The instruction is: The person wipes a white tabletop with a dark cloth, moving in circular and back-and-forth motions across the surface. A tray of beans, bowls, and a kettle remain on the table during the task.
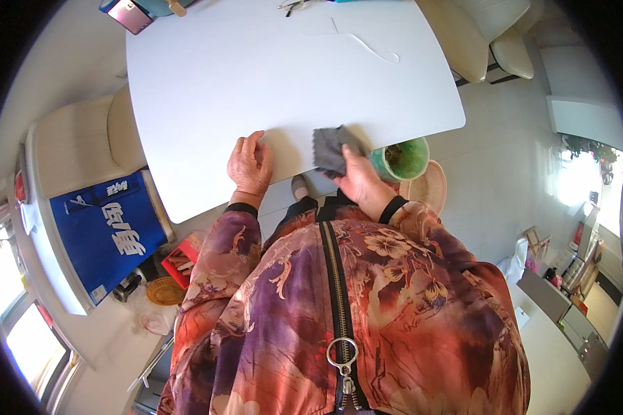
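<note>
My right hand (361, 176) grips a folded grey cloth (332, 148) with a zigzag-cut edge, at the near edge of the white table (213, 93). Part of the cloth hangs at the edge. My left hand (251, 162) rests on the tabletop near the same edge, its fingers loosely curled; whether anything small is under them cannot be seen. Farther off on the table lies a white thread (374, 51) with a loop at one end, and a thin dark needle-like piece (334, 25) is near its other end.
Eyeglasses (294, 5) and a pink phone (129, 15) lie along the far edge. Below the right edge stands a green bucket (412, 158) beside a pale basin (430, 184). Cream chairs (72, 145) flank the table. A blue box (109, 228) and a red box (184, 259) sit left.
</note>
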Demonstrator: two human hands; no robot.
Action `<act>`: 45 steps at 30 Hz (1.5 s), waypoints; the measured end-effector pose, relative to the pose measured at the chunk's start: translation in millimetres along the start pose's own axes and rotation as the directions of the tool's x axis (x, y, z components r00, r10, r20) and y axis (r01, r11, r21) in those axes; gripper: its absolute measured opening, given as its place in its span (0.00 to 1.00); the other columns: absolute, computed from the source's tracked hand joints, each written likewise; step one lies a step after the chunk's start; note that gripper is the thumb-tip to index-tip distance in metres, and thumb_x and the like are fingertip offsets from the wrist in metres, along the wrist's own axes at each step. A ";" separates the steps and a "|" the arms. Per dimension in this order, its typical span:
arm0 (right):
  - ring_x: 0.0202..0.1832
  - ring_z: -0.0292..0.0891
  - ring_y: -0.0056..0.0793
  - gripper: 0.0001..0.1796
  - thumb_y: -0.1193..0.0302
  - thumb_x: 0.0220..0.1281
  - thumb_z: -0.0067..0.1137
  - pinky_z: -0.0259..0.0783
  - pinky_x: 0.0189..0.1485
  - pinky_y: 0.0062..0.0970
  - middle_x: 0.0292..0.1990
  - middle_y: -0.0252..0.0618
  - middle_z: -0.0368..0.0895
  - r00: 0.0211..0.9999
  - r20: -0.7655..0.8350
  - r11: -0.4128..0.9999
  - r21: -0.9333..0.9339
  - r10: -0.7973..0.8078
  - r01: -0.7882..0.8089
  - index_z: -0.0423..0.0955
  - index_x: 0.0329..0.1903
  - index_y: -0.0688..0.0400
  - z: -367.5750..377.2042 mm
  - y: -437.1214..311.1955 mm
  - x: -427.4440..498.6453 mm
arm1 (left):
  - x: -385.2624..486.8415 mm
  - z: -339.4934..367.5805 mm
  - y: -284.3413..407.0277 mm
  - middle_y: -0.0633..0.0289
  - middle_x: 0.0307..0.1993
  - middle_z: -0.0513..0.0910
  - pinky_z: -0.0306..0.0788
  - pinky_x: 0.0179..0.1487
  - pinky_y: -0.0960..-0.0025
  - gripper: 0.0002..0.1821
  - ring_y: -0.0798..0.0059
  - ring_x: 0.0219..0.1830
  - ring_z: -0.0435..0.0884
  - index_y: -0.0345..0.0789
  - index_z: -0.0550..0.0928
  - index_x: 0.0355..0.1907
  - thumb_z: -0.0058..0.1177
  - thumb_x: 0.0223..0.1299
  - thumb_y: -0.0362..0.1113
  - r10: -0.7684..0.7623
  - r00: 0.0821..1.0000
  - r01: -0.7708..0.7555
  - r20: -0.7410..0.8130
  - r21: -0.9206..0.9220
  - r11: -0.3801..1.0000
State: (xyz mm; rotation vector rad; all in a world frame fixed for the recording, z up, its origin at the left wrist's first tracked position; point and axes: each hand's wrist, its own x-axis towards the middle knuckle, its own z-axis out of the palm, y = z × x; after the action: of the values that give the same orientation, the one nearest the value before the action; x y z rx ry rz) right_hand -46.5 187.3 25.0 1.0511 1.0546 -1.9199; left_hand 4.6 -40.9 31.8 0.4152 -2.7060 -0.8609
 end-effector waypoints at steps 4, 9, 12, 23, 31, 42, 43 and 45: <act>0.56 0.77 0.43 0.23 0.53 0.81 0.41 0.78 0.51 0.50 0.59 0.41 0.77 0.983 0.147 0.993 -0.068 0.107 -0.098 0.67 0.65 0.54 29.4 13.3 -19.1 | -4.8 -1.7 15.6 0.56 0.46 0.82 0.77 0.44 0.69 0.19 0.67 0.43 0.83 0.38 0.81 0.55 0.60 0.59 0.30 -0.126 0.992 0.110 -0.015 -0.398 0.911; 0.48 0.81 0.38 0.23 0.50 0.80 0.42 0.79 0.50 0.41 0.51 0.40 0.82 0.899 0.355 0.965 -0.041 0.256 -0.258 0.70 0.61 0.53 10.4 23.0 2.4 | -18.9 7.6 71.0 0.43 0.65 0.75 0.66 0.72 0.53 0.28 0.49 0.69 0.73 0.28 0.75 0.64 0.58 0.59 0.32 0.453 0.880 -0.398 0.145 -0.294 0.869; 0.53 0.80 0.37 0.26 0.49 0.78 0.45 0.75 0.58 0.38 0.55 0.41 0.81 0.858 0.444 0.959 -0.007 0.258 -0.284 0.70 0.64 0.56 13.6 17.0 -10.3 | -29.4 45.3 54.4 0.45 0.71 0.68 0.56 0.79 0.53 0.35 0.54 0.75 0.66 0.28 0.66 0.72 0.53 0.61 0.33 0.489 0.811 -0.506 0.320 -0.036 0.862; 0.63 0.74 0.46 0.22 0.66 0.72 0.56 0.69 0.65 0.41 0.62 0.50 0.76 0.496 0.549 -0.224 -0.790 -0.673 0.571 0.72 0.64 0.59 -50.2 -107.6 -2.3 | -25.6 31.0 81.2 0.47 0.79 0.52 0.39 0.83 0.52 0.51 0.54 0.82 0.47 0.31 0.53 0.78 0.60 0.56 0.49 0.333 0.785 -0.426 0.522 0.066 0.902; 0.77 0.47 0.54 0.30 0.59 0.75 0.45 0.43 0.79 0.48 0.76 0.45 0.56 0.298 0.605 -0.621 -0.782 -0.738 0.050 0.60 0.75 0.52 -38.8 -122.0 61.3 | -36.2 37.8 58.3 0.49 0.78 0.57 0.43 0.82 0.52 0.40 0.56 0.80 0.54 0.34 0.57 0.78 0.49 0.63 0.40 0.408 0.822 -0.519 0.397 0.229 0.823; 0.75 0.50 0.56 0.29 0.61 0.73 0.45 0.46 0.78 0.50 0.75 0.45 0.59 0.242 0.639 -0.646 -0.761 -0.730 0.059 0.62 0.74 0.52 -34.7 -115.8 55.8 | -89.1 -75.1 -68.5 0.46 0.77 0.58 0.45 0.82 0.53 0.39 0.54 0.80 0.54 0.30 0.61 0.75 0.52 0.59 0.32 0.071 0.938 -0.227 0.340 0.445 0.866; 0.75 0.50 0.56 0.29 0.61 0.72 0.46 0.46 0.78 0.50 0.75 0.45 0.59 0.235 0.638 -0.646 -0.762 -0.733 0.053 0.62 0.74 0.52 -35.7 -117.0 55.6 | -95.9 -82.6 -89.0 0.46 0.77 0.58 0.46 0.82 0.52 0.39 0.54 0.80 0.54 0.29 0.61 0.75 0.53 0.58 0.32 0.049 0.949 -0.213 0.313 0.516 0.830; 0.75 0.51 0.56 0.29 0.61 0.72 0.46 0.46 0.78 0.50 0.74 0.45 0.59 0.229 0.635 -0.642 -0.765 -0.738 0.052 0.62 0.74 0.53 -36.9 -115.2 55.7 | -103.0 -105.4 -113.7 0.45 0.77 0.57 0.46 0.82 0.51 0.40 0.52 0.80 0.53 0.28 0.59 0.75 0.53 0.58 0.31 0.000 0.949 -0.202 0.316 0.605 0.770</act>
State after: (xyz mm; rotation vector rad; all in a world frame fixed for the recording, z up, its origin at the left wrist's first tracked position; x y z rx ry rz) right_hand -156.2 258.6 0.0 -0.5327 3.3242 -0.2381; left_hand 156.5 -148.4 29.9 0.2684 -3.2231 0.0725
